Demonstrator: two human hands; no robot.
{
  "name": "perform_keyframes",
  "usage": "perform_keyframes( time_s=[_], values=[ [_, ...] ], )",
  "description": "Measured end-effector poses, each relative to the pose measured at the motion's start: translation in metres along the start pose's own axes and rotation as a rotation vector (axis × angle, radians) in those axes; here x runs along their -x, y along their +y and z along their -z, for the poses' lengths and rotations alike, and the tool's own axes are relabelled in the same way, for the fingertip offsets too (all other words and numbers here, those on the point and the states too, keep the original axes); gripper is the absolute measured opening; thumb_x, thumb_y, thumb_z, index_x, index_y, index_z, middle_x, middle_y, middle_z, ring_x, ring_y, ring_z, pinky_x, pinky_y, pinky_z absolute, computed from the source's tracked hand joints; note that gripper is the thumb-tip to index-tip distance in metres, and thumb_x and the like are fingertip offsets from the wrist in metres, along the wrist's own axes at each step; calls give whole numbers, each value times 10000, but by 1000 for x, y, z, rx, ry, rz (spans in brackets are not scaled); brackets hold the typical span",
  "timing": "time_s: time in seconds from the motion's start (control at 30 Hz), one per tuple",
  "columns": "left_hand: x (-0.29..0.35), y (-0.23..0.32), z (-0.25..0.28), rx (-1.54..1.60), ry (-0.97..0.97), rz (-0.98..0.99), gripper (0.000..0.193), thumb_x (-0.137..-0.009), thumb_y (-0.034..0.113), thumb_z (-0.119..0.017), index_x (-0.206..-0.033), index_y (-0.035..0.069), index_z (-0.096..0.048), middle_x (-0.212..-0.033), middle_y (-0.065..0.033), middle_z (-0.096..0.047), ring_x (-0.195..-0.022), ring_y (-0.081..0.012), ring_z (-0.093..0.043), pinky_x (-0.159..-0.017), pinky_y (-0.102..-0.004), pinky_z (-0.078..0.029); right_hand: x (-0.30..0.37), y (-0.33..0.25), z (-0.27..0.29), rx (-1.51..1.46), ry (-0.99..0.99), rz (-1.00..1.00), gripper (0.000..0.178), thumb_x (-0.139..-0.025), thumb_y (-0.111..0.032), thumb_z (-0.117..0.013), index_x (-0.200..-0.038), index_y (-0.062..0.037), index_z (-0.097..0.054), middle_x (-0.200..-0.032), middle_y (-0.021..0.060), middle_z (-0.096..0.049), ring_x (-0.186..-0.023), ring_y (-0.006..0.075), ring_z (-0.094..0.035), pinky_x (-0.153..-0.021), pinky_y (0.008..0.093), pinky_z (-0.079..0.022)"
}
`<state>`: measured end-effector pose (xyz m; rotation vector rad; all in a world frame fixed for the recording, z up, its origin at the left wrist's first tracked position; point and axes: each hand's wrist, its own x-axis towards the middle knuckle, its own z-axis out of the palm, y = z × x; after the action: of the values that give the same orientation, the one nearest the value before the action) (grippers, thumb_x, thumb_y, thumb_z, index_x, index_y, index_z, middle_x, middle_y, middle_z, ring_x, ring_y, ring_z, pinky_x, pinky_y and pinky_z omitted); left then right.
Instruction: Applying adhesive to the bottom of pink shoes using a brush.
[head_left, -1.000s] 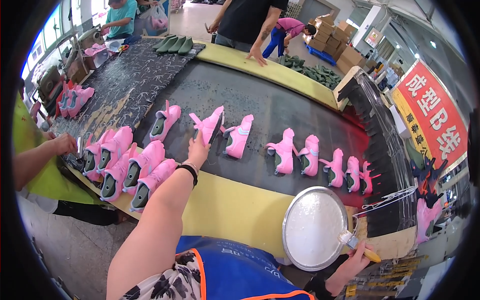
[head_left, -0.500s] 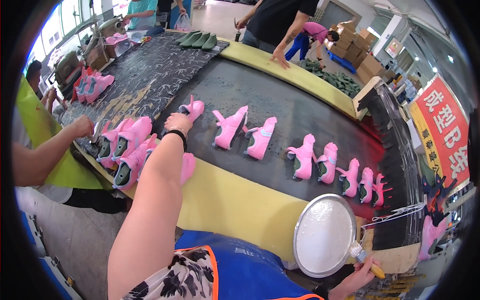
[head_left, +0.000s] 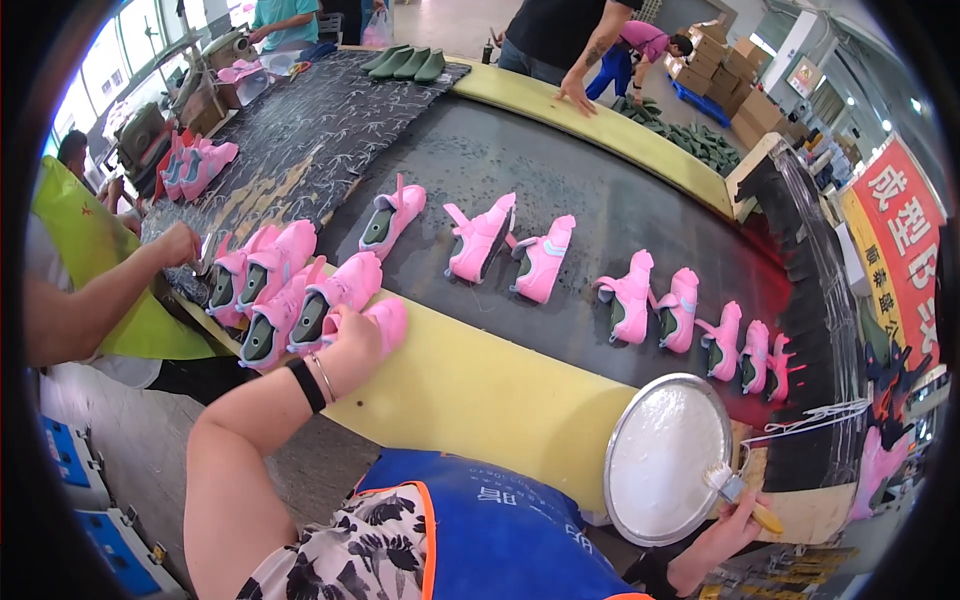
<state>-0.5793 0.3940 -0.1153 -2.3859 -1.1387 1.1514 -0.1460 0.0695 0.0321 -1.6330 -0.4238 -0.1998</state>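
At the near left edge of the work surface, my left hand point(head_left: 352, 345) is closed on a pink shoe point(head_left: 391, 325), whose rounded toe shows past my fingers. Right beside it stand several more pink shoes with dark green inside, among them one pink shoe point(head_left: 345, 285) just behind my hand. My right hand point(head_left: 728, 540) grips a flat paintbrush point(head_left: 737, 489) by its yellow handle. Its bristles touch the right side of a round metal pan point(head_left: 664, 455) coated with white liquid. On the dark belt, a lone pink shoe point(head_left: 394, 215) sits beyond my left hand.
Several pink shoes point(head_left: 545, 258) form a row across the dark belt point(head_left: 420, 255). A yellow board point(head_left: 480, 400) borders its near side. At left, a co-worker's hand point(head_left: 178, 245) works near the shoes. Green shoe forms point(head_left: 405, 63) lie at the far end, and another person leans on the far board.
My left hand has left the shoe on the belt, come back toward me and taken hold of another at the near edge. The brush stays at the pan.
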Motion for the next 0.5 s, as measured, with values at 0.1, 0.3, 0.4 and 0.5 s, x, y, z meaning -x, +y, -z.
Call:
perform_keyframes(
  time_s=[0.1, 0.3, 0.4, 0.5],
  values=[
    [16, 31, 39, 21, 64, -132, 253, -793, 150, -713, -1025, 68, -770, -976, -124, -706, -776, -303, -698, -674, -555, -492, 12, -10, -18, -5, 8, -14, 158, -1010, -179, -598, -900, -95, -521, -789, -25, -491, -639, 33, -420, -544, 204, -320],
    [19, 145, 95, -59, 254, -521, 322, -792, 257, -763, -1024, 36, -729, -956, -90, -696, -733, -282, -686, -700, -486, -475, 31, -19, -30, -64, -46, -61, 159, -1010, -139, -571, -878, -94, -496, -797, -21, -489, -643, 43, -424, -559, 211, -338],
    [20, 137, 132, 130, 274, -632, 561, -733, 472, -831, -1063, 37, -700, -975, -75, -708, -768, -266, -704, -739, -447, -489, 31, -14, -13, -102, -35, -77, 150, -1009, -113, -567, -880, -87, -495, -814, -18, -495, -658, 41, -431, -560, 214, -349],
    [-12, 106, 130, 359, 184, -567, 971, -547, 746, -832, -1191, 46, -636, -1000, -90, -714, -911, -312, -719, -916, -506, -453, 28, -11, 9, -105, -96, -65, 113, -1007, -123, -586, -921, -75, -531, -848, -11, -526, -713, 38, -471, -585, 208, -384]
  ],
)
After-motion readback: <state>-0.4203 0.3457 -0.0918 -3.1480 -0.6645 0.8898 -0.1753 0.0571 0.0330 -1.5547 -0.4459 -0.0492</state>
